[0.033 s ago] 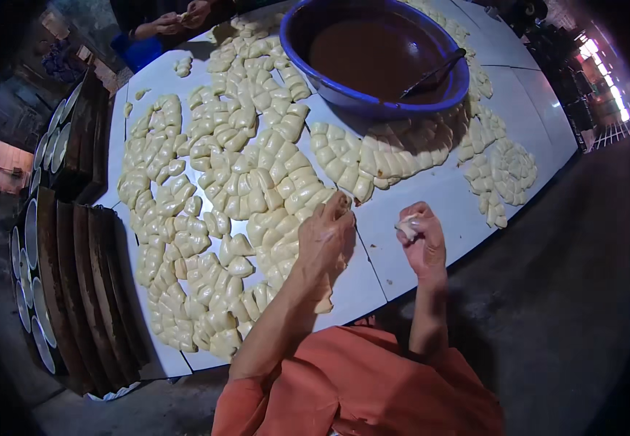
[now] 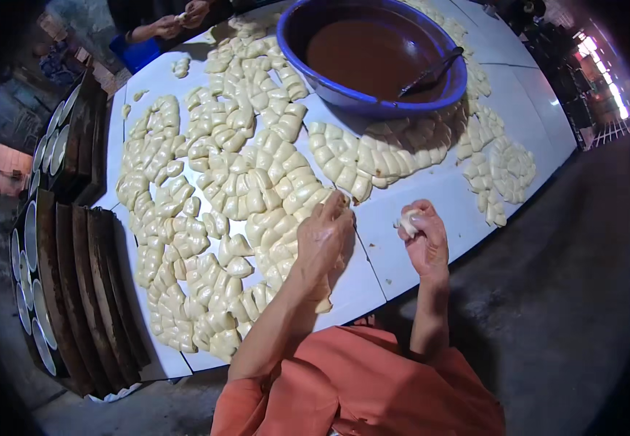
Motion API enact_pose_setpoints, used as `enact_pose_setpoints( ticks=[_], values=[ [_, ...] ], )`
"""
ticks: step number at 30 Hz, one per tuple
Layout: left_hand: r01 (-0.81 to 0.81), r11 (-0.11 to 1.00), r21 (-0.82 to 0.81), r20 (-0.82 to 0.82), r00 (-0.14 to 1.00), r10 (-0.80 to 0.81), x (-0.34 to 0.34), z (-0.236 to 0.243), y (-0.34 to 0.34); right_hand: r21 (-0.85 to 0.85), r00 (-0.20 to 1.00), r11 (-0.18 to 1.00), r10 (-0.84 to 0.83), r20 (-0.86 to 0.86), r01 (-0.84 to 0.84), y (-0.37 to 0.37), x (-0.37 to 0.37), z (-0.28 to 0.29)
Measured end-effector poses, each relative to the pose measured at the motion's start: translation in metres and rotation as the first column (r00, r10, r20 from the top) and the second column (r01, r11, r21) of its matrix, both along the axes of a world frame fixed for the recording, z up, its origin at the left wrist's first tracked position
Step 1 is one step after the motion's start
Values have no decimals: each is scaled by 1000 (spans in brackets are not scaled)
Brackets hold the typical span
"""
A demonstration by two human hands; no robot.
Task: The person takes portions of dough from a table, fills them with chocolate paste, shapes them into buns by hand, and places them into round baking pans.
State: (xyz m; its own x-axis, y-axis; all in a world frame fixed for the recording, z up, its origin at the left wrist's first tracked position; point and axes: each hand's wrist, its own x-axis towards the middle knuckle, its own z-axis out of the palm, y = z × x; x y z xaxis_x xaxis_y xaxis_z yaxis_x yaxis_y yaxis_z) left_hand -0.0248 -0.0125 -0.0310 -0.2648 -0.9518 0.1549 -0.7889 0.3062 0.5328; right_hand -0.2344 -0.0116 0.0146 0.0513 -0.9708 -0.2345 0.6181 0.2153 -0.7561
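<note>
Many pale, glossy dough pieces point(image 2: 217, 185) lie pressed side by side in curved rows over the white table point(image 2: 347, 287). My left hand point(image 2: 323, 231) rests at the near right border of these rows, its fingers curled round a dough piece at the fingertips. Most of that piece is hidden, though a bit of brown shows there. To the right, above the table's near edge, my right hand point(image 2: 427, 236) is closed on a small lump of dough point(image 2: 409, 222) between thumb and fingers.
A large blue basin point(image 2: 376, 109) of brown filling, with a dark-handled utensil point(image 2: 431, 73) in it, stands at the back. More dough pieces point(image 2: 500, 171) lie on the right. Racks of round tins point(image 2: 39, 305) stand at left. Across the table, another person's hands point(image 2: 180, 22) hold dough.
My right hand has turned slightly, and more of its dough lump shows. The left hand has barely moved. The other person's hands have shifted a little.
</note>
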Motion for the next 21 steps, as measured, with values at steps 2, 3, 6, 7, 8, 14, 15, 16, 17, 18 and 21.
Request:
enact_pose_setpoints(
  ticks=[2, 3, 6, 7, 8, 14, 15, 16, 17, 18, 21],
  values=[
    [-120, 992, -27, -113, 987, 116, -5, 8, 0, -20, 1000, 1000, -13, -19, 13, -2, -6, -11],
    [-68, 998, -2, -78, 995, 68, 1, 12, 1, 9, 998, 1000, -6, -60, 6, -1, -5, -17],
    [63, 998, 21, -190, 980, -58, 1, 50, 4, 45, 996, 998, 47, -81, -43, 4, -1, -20],
    [95, 993, 75, -295, 953, -69, -3, 60, 3, 62, 998, 996, 67, -18, -66, 6, 6, -14],
    [92, 993, 76, -290, 955, -66, -8, 60, 1, 78, 995, 993, 86, 45, -89, 9, 11, -12],
    [153, 860, 487, -662, 707, 249, -6, 62, 3, 44, 975, 979, 201, -98, -197, 19, 20, 1],
    [126, 874, 469, -625, 747, 227, -6, 54, 6, 46, 938, 971, 238, -253, -234, 19, 15, -1],
    [131, 873, 469, -625, 748, 223, -6, 52, 9, 53, 875, 961, 268, -402, -270, 19, 11, -4],
    [181, 841, 510, -654, 717, 242, -6, 51, 12, 105, 840, 967, 254, -479, -233, 21, 9, -8],
    [232, 805, 546, -680, 684, 264, -6, 49, 13, 107, 842, 968, 250, -479, -226, 24, 9, -13],
    [210, 825, 524, -728, 613, 307, -16, 37, 26, -287, 791, 949, -72, -607, -133, 36, 5, -39]
  ],
)
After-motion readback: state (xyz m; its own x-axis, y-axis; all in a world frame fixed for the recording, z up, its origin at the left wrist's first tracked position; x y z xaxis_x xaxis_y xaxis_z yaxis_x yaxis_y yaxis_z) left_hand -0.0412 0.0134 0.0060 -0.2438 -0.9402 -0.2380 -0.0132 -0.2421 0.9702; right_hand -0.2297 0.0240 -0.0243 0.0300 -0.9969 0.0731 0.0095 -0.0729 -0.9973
